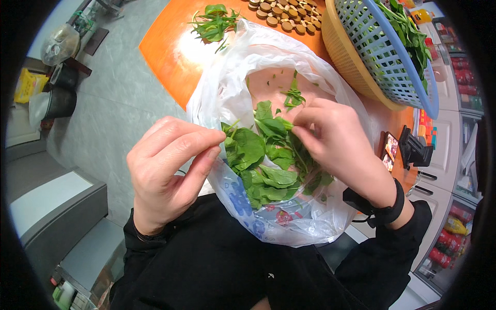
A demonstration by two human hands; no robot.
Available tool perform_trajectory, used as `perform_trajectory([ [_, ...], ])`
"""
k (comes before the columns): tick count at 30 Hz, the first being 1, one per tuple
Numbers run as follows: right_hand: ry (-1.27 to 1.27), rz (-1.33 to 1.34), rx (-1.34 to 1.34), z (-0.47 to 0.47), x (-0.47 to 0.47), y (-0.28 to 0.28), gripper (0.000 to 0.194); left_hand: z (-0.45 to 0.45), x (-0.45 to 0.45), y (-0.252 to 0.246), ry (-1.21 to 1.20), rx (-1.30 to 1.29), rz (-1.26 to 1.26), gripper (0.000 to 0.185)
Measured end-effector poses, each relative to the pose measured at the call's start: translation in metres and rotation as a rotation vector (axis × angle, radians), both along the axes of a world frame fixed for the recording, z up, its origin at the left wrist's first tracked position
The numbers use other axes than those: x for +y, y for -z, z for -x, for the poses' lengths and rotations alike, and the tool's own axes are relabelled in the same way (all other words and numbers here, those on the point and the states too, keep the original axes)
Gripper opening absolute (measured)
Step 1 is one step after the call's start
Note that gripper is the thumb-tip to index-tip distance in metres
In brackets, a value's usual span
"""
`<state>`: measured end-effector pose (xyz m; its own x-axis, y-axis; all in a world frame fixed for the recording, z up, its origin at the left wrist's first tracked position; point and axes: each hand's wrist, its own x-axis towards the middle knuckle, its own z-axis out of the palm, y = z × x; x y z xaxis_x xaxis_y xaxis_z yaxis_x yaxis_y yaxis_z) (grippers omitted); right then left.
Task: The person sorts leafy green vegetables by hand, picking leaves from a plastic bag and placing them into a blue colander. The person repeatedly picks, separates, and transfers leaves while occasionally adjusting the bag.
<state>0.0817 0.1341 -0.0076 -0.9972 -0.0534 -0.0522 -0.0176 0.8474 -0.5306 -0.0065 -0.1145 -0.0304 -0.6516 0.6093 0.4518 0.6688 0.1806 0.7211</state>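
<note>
An open white plastic bag [217, 89] with blue and red print spreads before me, its mouth wide. Loose green leaves [277, 176] and short stem pieces lie inside it. At the bag's left rim, my left hand [176, 166] pinches the edge of a broad green leaf [248, 149] between thumb and fingers; the exact grip is partly hidden. My right hand [329, 130] reaches over the bag's right side, thumb and forefinger closed on a green stem [285, 124]. Its other fingers are curled. A black strap [391, 209] circles my right wrist.
On the orange table [162, 46] lie a small heap of greens [215, 23] and a wooden-disc mat [285, 13]. A blue basket [403, 58] of greens leans in a yellow basket [345, 58]. A phone [389, 151] and black stand [414, 147] are at right.
</note>
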Motion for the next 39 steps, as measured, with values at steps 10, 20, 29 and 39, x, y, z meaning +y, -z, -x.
perform_trajectory([
  [10, 0.363, 0.161, -0.002, -0.035, 0.019, -0.061, 0.007, -0.001, 0.002, 0.0, 0.022, -0.016, -0.008, 0.02],
  [20, 0.184, -0.674, 0.684, -0.017, 0.065, -0.094, 0.038, -0.005, 0.004, -0.001, 0.021, -0.028, -0.002, 0.019],
  [29, 0.072, -0.104, 0.142, -0.014, -0.003, -0.002, 0.017, -0.008, 0.001, 0.0, 0.033, -0.04, 0.005, 0.019],
  [39, 0.503, 0.486, -0.064, -0.029, 0.01, -0.035, 0.006, -0.01, 0.003, 0.004, 0.051, -0.032, -0.021, 0.019],
])
